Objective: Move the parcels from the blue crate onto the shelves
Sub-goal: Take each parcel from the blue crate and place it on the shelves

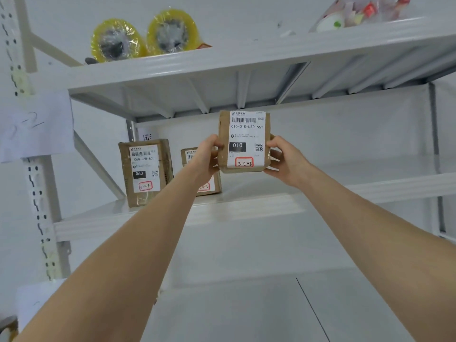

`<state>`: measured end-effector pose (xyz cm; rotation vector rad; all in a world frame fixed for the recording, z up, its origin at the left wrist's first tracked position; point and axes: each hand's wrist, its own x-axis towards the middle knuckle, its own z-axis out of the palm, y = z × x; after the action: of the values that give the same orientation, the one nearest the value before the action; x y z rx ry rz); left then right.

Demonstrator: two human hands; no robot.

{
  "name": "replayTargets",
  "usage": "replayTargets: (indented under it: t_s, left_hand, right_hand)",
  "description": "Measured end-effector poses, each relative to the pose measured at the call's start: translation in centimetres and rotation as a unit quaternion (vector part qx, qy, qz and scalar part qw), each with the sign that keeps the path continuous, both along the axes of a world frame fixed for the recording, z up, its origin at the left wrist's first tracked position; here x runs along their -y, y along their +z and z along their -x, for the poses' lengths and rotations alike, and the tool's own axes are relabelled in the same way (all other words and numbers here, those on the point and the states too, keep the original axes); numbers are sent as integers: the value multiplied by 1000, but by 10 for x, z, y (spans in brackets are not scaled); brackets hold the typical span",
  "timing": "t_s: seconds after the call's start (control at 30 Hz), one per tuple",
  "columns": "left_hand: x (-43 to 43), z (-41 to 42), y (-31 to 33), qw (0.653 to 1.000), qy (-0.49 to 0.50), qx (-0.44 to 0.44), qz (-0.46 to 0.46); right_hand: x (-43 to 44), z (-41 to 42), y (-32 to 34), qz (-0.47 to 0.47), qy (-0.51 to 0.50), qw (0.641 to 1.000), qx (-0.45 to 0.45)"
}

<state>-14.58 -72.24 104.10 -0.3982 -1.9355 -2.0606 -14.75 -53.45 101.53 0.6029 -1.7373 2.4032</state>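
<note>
A brown cardboard parcel [244,141] with a white label marked 010 and a handwritten 3-2-3 is held upright above the middle white shelf [246,206]. My left hand [209,156] grips its left side and my right hand [283,159] grips its right side. Two more brown parcels stand on that shelf to the left: one marked 060 [145,171] and a smaller one [209,186] partly hidden behind my left hand. The blue crate is out of view.
The upper shelf [222,65] carries two yellow tape rolls [145,37] and a clear bag of items [360,13]. A paper tag reading 3-2 [34,124] hangs on the perforated left upright [39,206]. The middle shelf stretches bare to the right of the held parcel.
</note>
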Motion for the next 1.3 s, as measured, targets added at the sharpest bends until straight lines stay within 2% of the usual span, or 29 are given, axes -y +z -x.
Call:
replayTargets:
  t_s: [0.17, 0.43, 0.67, 0.9, 1.0, 1.07, 1.13, 1.23, 1.3]
  left_hand:
    - [-4, 13, -6, 1000, 5, 18, 14]
    - [-24, 29, -20, 994, 69, 23, 77]
    - [-35, 33, -31, 988, 97, 48, 111]
    - [-38, 28, -28, 983, 108, 59, 134]
    - [-38, 28, -27, 972, 120, 61, 195]
    - [-38, 28, -23, 947, 168, 32, 272]
    - [-38, 24, -19, 902, 260, -63, 339]
    - [-40, 14, -12, 794, 355, -218, 443]
    - [-43, 12, -8, 737, 364, -256, 508]
  right_hand:
    - [-5, 21, 0, -33, -31, 999, 5]
    - [-17, 40, -7, -145, -102, 983, -52]
    - [-25, 51, -25, -154, -115, 981, -21]
    - [-27, 48, -30, -167, -120, 978, -28]
    - [-29, 49, -26, -206, -132, 969, -34]
    - [-29, 49, -20, -246, -188, 948, -74]
    - [-27, 46, -11, -267, -284, 910, -137]
    - [-23, 36, 2, -368, -374, 817, -239]
    - [-19, 32, 8, -452, -385, 752, -286]
